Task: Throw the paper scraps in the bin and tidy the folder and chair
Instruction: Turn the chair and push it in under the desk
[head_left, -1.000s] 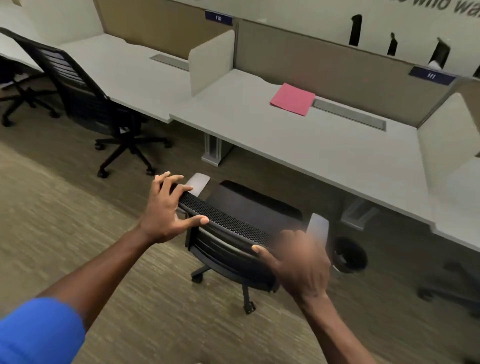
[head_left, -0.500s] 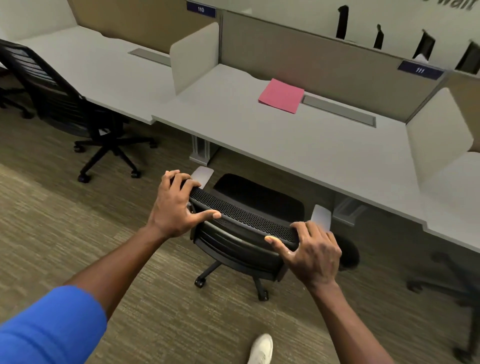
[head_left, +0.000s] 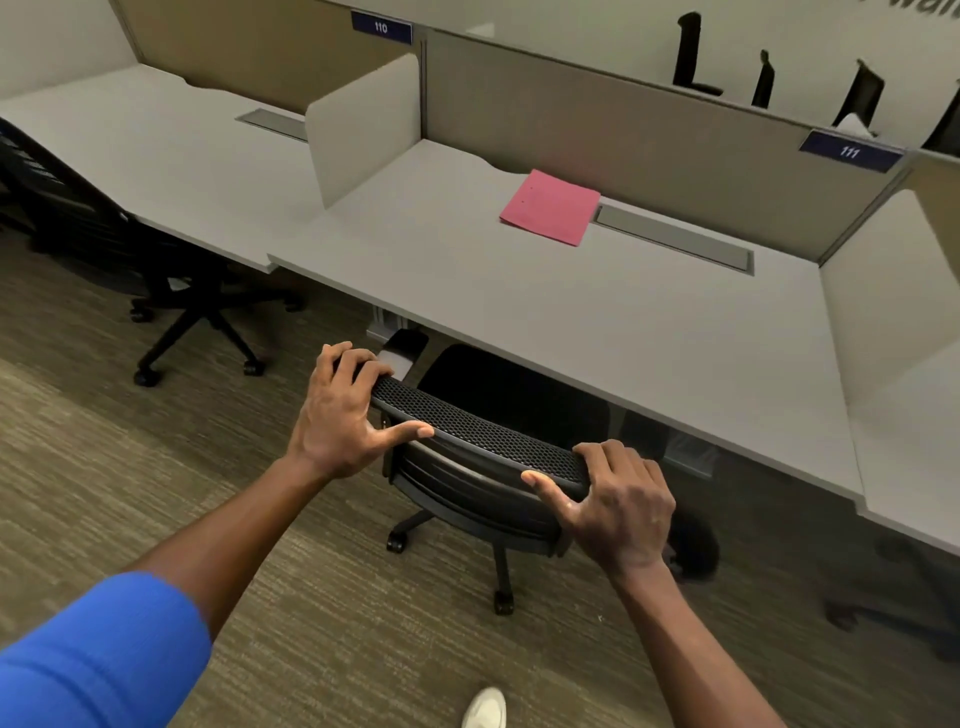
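1. Left hand (head_left: 340, 413) and right hand (head_left: 621, 501): fingers curled over the top rail of the chair (head_left: 483, 441), one at each end.
2. Chair: seat partly under the desk (head_left: 597, 322); rail runs left to right, desk straight ahead of the fingers.
3. Pink folder (head_left: 550, 206): flat at the desk's back, well apart.

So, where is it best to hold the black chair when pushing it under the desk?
Hold the chair by the curved mesh top edge of its backrest, from behind, one of the hands near each end. The left hand and right hand grip there; the seat faces the desk.
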